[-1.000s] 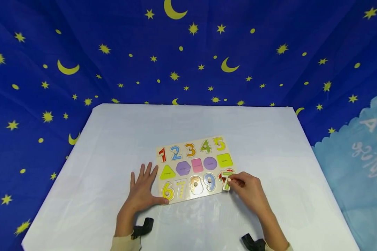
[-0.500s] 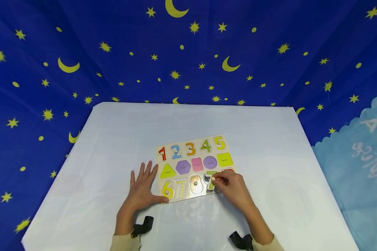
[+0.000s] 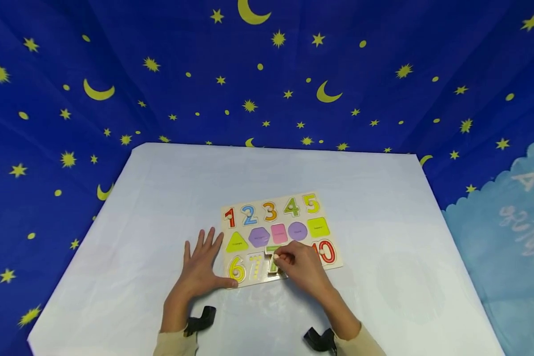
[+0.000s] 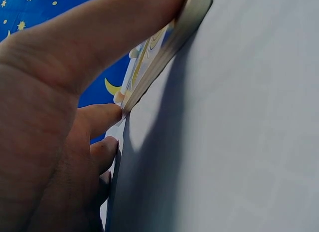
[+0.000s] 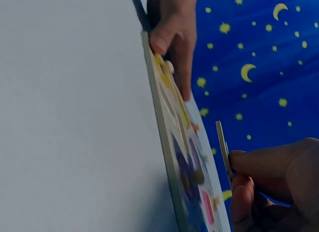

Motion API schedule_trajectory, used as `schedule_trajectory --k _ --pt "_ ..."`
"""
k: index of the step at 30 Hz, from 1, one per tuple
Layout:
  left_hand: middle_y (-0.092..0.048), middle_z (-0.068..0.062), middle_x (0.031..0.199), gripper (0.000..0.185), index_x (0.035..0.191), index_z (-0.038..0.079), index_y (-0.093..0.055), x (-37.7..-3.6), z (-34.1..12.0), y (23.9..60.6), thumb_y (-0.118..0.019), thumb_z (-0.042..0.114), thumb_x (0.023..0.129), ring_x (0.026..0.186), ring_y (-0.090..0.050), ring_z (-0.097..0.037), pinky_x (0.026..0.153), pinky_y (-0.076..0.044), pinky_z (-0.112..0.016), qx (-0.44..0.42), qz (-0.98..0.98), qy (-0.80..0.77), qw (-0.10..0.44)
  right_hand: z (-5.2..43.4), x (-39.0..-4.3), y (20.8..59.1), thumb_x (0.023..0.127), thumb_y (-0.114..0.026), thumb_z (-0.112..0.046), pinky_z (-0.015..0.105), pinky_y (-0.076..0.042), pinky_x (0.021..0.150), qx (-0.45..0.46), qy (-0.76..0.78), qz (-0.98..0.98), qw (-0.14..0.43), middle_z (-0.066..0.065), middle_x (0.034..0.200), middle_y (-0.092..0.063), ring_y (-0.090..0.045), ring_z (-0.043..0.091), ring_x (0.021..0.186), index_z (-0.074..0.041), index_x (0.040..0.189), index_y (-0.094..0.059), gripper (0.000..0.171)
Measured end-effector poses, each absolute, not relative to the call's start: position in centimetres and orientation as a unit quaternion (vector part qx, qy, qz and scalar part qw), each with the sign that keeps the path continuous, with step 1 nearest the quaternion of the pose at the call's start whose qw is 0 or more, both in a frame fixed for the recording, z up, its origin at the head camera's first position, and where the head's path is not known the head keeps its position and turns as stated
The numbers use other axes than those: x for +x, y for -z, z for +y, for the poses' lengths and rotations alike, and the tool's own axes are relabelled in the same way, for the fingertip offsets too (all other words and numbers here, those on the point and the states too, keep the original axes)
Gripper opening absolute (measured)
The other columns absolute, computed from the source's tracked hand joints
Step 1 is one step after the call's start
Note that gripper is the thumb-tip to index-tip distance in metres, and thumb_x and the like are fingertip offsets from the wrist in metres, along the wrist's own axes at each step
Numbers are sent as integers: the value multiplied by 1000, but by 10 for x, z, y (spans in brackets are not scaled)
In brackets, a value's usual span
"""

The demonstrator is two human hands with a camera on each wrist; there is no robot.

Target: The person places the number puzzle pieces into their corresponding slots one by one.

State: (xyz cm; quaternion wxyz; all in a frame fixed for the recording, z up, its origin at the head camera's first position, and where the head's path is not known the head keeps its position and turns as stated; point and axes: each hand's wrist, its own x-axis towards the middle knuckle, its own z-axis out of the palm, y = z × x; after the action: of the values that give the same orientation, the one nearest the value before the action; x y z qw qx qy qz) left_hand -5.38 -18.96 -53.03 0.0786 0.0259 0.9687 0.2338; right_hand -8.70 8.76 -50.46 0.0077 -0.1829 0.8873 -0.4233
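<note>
A wooden puzzle board (image 3: 333, 217) with coloured numbers and shapes lies on the white table (image 3: 160, 198). My left hand (image 3: 202, 264) lies flat with spread fingers at the board's left edge, its thumb (image 4: 99, 37) pressing the board's near left corner by the yellow 6 (image 3: 237, 269). My right hand (image 3: 300, 267) pinches the green 7 piece (image 3: 272, 259) and holds it just above the board's bottom row, beside the empty 7 slot (image 3: 255, 266). The right wrist view shows that 7 piece (image 5: 223, 147) raised off the board (image 5: 162, 122). The red 10 (image 3: 325, 251) sits at the right end.
Blue cloth with yellow stars and moons (image 3: 267, 74) hangs behind and around the table. A pale blue cloth with writing (image 3: 516, 222) is at the right. The table's edges are on all sides of the board.
My right hand has carried the green 7 piece leftward along the bottom row, from over the 10 to beside the 7 slot. The left hand has stayed put.
</note>
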Motion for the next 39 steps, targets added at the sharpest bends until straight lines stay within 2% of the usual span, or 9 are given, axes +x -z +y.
schedule_trajectory --k 8,16,29,36,39 --pt "-9 -9 160 134 154 15 -23 -51 -191 530 -78 74 48 145 5 -31 109 10 -59 30 970 -228 75 64 -84 509 81 -74 -14 21 -41 57 -222 397 891 15 -12 68 -52 -47 4 63 -13 81 -73 1" --pt "-8 -10 160 133 154 14 -23 -52 -190 529 -79 74 48 145 6 -31 109 10 -60 30 969 -230 81 51 -79 513 80 -73 -12 22 -38 55 -231 368 900 25 -11 66 -50 -45 4 61 -14 83 -74 4" --pt "-8 -9 160 134 154 14 -22 -55 -192 530 -76 77 49 145 7 -30 109 10 -60 39 970 -229 75 41 -77 515 82 -71 -10 23 -44 59 -259 319 911 -3 -11 72 -52 -47 4 64 -12 85 -75 5" --pt "-10 -12 160 132 153 12 -24 -54 -191 528 -78 74 50 145 4 -33 109 8 -61 43 970 -232 64 41 -76 514 83 -71 -11 22 -43 57 -260 314 913 -4 -9 74 -54 -47 5 63 -11 89 -75 7" --pt "-11 -12 160 132 153 11 -25 -52 -190 528 -79 73 49 145 3 -34 109 7 -61 41 969 -233 66 46 -75 513 84 -71 -15 21 -41 55 -258 319 912 15 -8 75 -53 -46 5 63 -9 97 -74 14"
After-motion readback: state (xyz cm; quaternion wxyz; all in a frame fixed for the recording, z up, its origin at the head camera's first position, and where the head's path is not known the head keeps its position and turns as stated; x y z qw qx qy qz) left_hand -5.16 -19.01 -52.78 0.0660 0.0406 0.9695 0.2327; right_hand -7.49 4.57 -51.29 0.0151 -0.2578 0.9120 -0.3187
